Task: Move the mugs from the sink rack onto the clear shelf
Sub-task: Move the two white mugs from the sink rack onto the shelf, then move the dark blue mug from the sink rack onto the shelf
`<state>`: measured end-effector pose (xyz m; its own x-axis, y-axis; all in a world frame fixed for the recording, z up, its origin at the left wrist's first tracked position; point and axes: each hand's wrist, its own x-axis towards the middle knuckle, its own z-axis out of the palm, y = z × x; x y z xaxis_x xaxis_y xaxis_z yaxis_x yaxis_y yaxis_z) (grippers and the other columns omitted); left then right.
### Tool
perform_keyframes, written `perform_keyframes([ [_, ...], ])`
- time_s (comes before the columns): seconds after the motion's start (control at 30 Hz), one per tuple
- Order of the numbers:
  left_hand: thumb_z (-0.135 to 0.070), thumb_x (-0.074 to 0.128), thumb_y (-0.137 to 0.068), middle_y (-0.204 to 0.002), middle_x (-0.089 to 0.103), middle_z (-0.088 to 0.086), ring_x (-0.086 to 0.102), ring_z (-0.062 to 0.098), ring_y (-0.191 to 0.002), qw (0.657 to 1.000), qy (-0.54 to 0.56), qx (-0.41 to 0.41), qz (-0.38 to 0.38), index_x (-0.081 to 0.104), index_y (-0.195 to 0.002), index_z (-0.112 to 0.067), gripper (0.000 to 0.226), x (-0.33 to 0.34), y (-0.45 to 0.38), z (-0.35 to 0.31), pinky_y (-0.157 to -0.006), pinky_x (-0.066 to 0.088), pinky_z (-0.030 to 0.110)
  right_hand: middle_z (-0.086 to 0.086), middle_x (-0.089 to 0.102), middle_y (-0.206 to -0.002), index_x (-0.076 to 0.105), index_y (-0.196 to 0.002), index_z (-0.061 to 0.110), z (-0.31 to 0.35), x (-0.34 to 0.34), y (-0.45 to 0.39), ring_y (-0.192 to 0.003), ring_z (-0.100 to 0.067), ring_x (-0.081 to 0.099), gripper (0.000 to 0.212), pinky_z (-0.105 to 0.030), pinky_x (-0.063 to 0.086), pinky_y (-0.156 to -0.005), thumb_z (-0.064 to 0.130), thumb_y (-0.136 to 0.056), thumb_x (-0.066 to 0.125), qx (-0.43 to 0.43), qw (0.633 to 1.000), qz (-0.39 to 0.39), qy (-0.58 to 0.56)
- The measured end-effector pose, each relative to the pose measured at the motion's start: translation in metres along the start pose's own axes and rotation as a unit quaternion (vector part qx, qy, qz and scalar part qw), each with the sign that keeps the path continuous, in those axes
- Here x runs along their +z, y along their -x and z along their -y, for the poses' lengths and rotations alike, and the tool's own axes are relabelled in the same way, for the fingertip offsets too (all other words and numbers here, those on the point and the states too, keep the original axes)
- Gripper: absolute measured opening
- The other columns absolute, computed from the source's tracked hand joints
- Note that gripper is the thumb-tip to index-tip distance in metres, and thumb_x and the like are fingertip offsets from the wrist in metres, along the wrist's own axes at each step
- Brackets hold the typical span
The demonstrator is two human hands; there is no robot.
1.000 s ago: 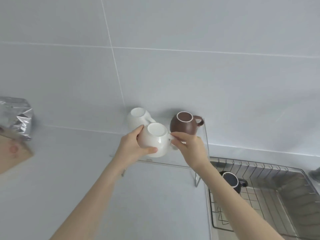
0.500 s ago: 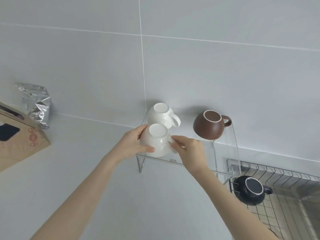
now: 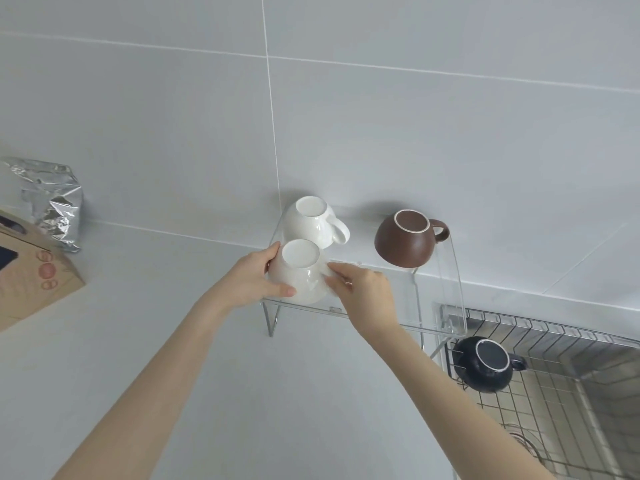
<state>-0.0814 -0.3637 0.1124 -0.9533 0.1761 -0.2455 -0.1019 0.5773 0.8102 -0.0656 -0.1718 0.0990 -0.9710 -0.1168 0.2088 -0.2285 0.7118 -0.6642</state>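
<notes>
A person stands at the table (image 3: 173, 358), both bare arms reaching toward the clear shelf (image 3: 381, 306) against the tiled wall. The near white mug (image 3: 299, 271) sits upside down at the shelf's front left corner, caught between the two hands. The left hand (image 3: 254, 280) wraps its left side, fingers curled over the upper edge and the thumb pressed low across the front. The right hand (image 3: 363, 289) meets it from the right, fingertips laid flat on the mug's side; whether they close on the handle cannot be told, since the handle is hidden there.

Just behind it, touching or nearly so, a second white mug (image 3: 311, 225) stands inverted with its handle turned right. The brown mug (image 3: 405, 242) is also on the shelf, upside down, well off to the right near the back. One dark blue mug (image 3: 485, 365) lies overturned in the sink rack (image 3: 554, 341), below the shelf's right end.

At the far left stand a crumpled foil bag (image 3: 52, 202) and a cardboard box (image 3: 34, 271).
</notes>
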Motion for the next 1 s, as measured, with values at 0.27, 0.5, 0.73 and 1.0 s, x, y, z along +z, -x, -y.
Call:
perform_keyframes([
  [0.27, -0.026, 0.078, -0.064, -0.149, 0.035, 0.002, 0.034, 0.021, -0.136, 0.975, -0.149, 0.071, -0.152, 0.022, -0.144, -0.019, 0.098, 0.043, 0.013, -0.079, -0.101, 0.034, 0.03, -0.007, 0.058, -0.12, 0.042, -0.134, 0.016, -0.008, -0.057, -0.002, -0.113, -0.018, 0.057, 0.052, -0.026, 0.042, -0.097, 0.011, -0.085, 0.059, 0.063, 0.972, 0.079, -0.211],
  [0.5, -0.022, 0.074, -0.07, -0.135, 0.053, 0.0, 0.049, 0.01, -0.121, 0.961, -0.042, 0.256, -0.099, 0.046, -0.132, -0.017, 0.067, 0.166, 0.019, -0.151, -0.097, 0.029, 0.008, -0.005, 0.061, -0.122, 0.05, -0.127, 0.02, -0.096, -0.148, 0.034, -0.114, -0.015, 0.056, 0.04, -0.029, 0.042, -0.1, 0.013, -0.088, 0.052, 0.153, 0.958, -0.052, -0.236],
  [0.73, -0.035, 0.075, -0.067, -0.137, 0.052, 0.002, 0.047, 0.018, -0.126, 0.991, -0.036, 0.118, 0.052, 0.044, -0.133, -0.017, 0.076, 0.29, -0.012, -0.144, -0.103, 0.035, 0.028, -0.001, 0.062, -0.123, 0.057, -0.122, 0.015, -0.209, -0.185, 0.084, -0.114, -0.011, 0.055, 0.034, -0.024, 0.039, -0.094, 0.013, -0.089, 0.049, 0.277, 0.937, -0.097, -0.188],
  [1.0, -0.029, 0.079, -0.06, -0.114, 0.062, -0.003, 0.056, 0.015, -0.105, 0.994, 0.088, -0.031, 0.051, 0.055, -0.114, -0.019, 0.06, 0.381, -0.05, -0.11, -0.087, 0.045, 0.026, -0.006, 0.058, -0.13, 0.054, -0.126, 0.01, -0.308, -0.157, 0.099, -0.121, -0.018, 0.051, 0.036, -0.023, 0.033, -0.097, 0.011, -0.092, 0.043, 0.361, 0.921, -0.035, -0.143],
])
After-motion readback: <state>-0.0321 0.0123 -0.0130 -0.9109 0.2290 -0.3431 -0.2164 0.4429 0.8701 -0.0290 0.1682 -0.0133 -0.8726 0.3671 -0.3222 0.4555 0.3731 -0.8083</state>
